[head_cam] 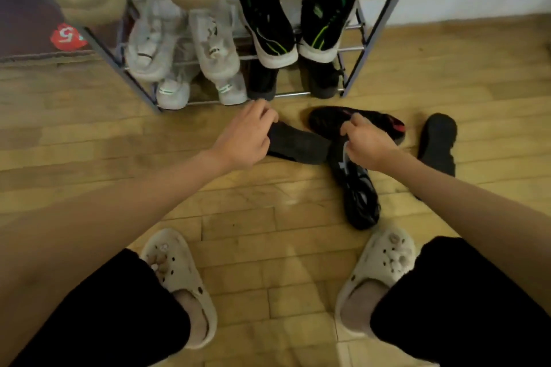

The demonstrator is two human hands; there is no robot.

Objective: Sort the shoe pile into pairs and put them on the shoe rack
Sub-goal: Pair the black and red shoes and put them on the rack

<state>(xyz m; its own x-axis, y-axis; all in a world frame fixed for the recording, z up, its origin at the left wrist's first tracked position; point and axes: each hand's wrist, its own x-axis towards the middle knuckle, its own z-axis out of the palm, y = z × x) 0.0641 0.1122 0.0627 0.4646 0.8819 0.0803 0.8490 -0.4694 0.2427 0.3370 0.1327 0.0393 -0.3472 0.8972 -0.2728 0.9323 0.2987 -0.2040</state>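
Several black shoes lie on the wooden floor in front of the shoe rack (354, 80). My left hand (246, 135) grips the end of a plain black shoe (298, 146). My right hand (368, 143) has its fingers curled on a black shoe with red trim (328, 121), above a black sneaker with white marks (357, 197) that points toward me. Another plain black shoe (438, 140) lies alone to the right. The rack holds paired beige shoes on top, a grey pair (182, 42) and a black-and-green pair (295, 30) below, and more pairs on the lowest shelf.
I crouch in beige clogs, the left (179, 271) and the right (378, 274), on the parquet. A dark box with a red sticker (67, 37) stands left of the rack. A white wall runs behind on the right.
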